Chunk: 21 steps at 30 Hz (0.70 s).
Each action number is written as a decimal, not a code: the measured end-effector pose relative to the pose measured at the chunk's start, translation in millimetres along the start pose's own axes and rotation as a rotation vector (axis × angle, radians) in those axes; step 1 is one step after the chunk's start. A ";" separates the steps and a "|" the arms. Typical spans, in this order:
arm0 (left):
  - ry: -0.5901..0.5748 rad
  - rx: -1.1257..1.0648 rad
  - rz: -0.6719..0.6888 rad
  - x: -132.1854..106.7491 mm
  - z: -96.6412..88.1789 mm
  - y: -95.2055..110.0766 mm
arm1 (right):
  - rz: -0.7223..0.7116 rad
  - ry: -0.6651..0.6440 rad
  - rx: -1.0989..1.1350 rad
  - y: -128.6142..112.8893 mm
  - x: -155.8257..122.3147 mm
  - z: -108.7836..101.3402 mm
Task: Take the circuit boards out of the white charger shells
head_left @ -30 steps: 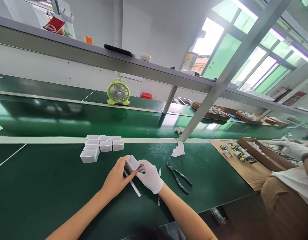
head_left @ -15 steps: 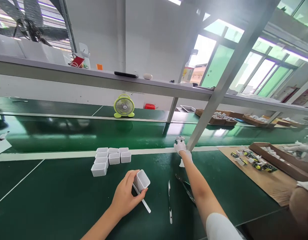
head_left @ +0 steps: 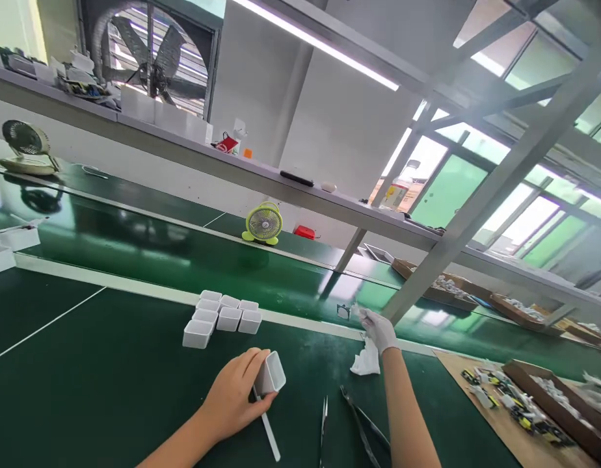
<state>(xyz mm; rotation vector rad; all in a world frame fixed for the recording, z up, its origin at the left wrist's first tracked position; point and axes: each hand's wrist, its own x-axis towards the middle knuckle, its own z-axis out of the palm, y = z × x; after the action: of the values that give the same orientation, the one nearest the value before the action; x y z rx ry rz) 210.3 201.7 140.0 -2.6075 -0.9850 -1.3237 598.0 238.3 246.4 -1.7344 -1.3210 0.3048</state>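
**On the near green bench: box in the left hand, right hand out by the belt**

Near centre, my left hand (head_left: 232, 400) is closed round a small white box (head_left: 271, 374). The box is tilted with its open mouth facing right and is held just above the bench (head_left: 86, 377). A thin white stick (head_left: 270, 437) runs from under the same fingers toward me. The grip is unchanged from half a second ago, and the box has not left the hand.

A second ago the gloved right hand (head_left: 378, 328) was at the box with the left. It is now stretched far and right, to the pale strip along the conveyor belt (head_left: 183, 260). Its fingertips are at a small part (head_left: 347, 311) lying there. I cannot tell whether they have pinched it or only touch it.

A crumpled white cloth (head_left: 366, 361) lies just beside that wrist. Tweezers (head_left: 324, 422) and pliers (head_left: 366, 429) lie on the bench between my forearms, where they were before.

The view has swung up and left since the earlier frames. The cluster of white boxes (head_left: 222, 316) sits left of centre, well apart from both hands. A green fan (head_left: 264, 223) stands beyond the belt.
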 end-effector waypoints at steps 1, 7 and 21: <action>-0.007 -0.013 -0.004 1.6 -0.9 0.8 | 0.029 -0.073 0.003 5.0 -8.4 -3.6; -0.073 -0.087 -0.033 6.9 -2.1 3.4 | 0.056 -0.545 -0.013 -7.3 -68.2 28.2; 0.067 -0.306 0.000 1.7 -19.2 22.8 | 0.136 -0.382 -0.607 -50.8 -130.6 120.6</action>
<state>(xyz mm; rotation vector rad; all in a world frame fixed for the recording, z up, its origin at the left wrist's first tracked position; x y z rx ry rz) 210.3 178.3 158.5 -2.7508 -0.8307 -1.6694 434.3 187.3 177.4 -2.3651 -1.6915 0.3468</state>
